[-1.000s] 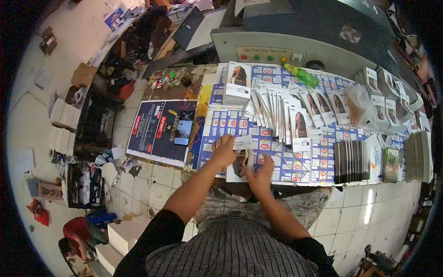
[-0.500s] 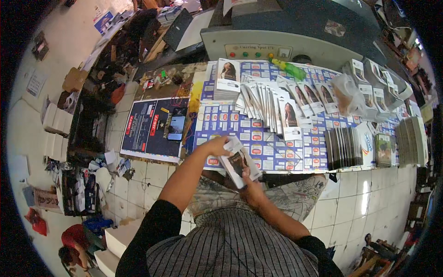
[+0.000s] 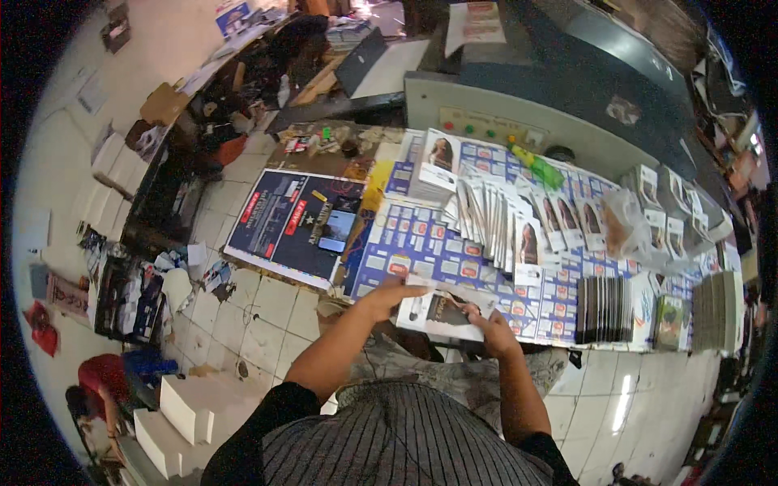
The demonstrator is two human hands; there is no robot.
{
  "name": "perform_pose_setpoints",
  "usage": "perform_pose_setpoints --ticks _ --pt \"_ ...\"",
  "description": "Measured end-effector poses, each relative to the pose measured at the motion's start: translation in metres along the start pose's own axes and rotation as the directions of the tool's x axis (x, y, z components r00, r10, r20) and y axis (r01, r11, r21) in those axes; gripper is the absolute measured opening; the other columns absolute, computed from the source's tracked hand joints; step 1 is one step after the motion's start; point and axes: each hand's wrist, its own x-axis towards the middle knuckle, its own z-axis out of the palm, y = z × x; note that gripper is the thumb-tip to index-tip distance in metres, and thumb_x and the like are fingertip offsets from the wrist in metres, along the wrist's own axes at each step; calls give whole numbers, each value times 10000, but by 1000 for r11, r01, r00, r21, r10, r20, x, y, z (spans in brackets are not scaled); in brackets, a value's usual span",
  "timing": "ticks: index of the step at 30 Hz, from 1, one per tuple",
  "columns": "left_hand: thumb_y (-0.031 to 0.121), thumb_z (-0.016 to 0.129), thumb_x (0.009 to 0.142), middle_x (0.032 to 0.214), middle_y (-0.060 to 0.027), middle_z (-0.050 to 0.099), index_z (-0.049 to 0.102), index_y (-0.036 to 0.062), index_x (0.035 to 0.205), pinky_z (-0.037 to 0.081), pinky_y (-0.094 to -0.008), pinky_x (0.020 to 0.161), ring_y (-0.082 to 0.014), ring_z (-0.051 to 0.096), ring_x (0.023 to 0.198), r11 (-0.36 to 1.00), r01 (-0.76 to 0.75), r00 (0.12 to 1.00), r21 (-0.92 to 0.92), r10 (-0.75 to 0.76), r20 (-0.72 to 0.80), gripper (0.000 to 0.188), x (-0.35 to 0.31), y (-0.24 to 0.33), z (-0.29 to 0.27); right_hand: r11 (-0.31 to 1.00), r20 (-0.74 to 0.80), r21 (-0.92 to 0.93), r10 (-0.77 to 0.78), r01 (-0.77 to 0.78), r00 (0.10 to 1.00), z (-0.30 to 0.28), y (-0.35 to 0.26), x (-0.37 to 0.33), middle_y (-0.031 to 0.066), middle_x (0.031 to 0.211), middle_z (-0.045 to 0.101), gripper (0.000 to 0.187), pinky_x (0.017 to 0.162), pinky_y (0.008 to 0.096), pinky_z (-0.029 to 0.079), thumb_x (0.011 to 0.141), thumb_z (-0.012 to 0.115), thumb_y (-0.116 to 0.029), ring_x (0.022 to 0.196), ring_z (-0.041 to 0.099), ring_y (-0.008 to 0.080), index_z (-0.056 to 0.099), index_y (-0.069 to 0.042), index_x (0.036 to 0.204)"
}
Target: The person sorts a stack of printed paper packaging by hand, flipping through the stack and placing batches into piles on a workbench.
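A flat white printed carton, or a thin stack of them, lies sideways between my hands at the table's near edge. It bears a picture of a person with long dark hair. My left hand pinches its left end. At the right end, my right hand grips it with the thumb on top. Just beyond, a spread row of similar cartons leans in overlapping layers. A taller stack of the same cartons stands behind that row, to the left.
Blue-and-white printed sheets cover the table. Toward the right are a dark row of upright cartons, a clear plastic bag and a green bottle. A phone rests at left. A person in red bends at lower left.
The carton has turned from a steep slant to lying sideways. My right hand has moved from its lower edge to its right end. The whole view has shifted and tilted.
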Motion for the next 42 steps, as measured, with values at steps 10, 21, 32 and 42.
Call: perform_pose_setpoints --ticks 10,21,32,42 --pt "168 758 844 1160 -83 651 584 9 1239 486 -336 907 -186 616 1046 981 -150 983 123 162 -89 460 -27 10 26 990 186 -46 -125 135 975 -2 14 22 143 1158 637 715 920 328 463 779 802 -341 1043 595 227 499 91 1262" --pt "289 734 858 1005 -136 694 622 -6 1112 509 -351 822 -238 665 919 691 -259 799 675 546 -252 405 3 -12 18 970 -105 -232 -104 77 989 19 13 41 191 1196 634 818 932 371 480 801 767 -428 1088 616 284 426 82 1342" --pt "348 709 863 967 -215 694 596 14 1174 531 -414 762 -354 685 879 550 -162 687 820 659 -306 471 2 -5 32 893 -88 -404 -254 199 963 51 -19 8 258 1169 627 643 948 384 472 912 652 -307 1106 604 335 413 111 1337" --pt "295 752 861 1072 -123 646 441 -12 1267 505 -307 790 -174 630 931 757 -252 831 603 489 -267 596 13 12 19 913 48 -194 -356 358 933 4 -7 48 90 1104 685 418 912 309 470 924 658 -218 1012 616 167 586 -17 1283"
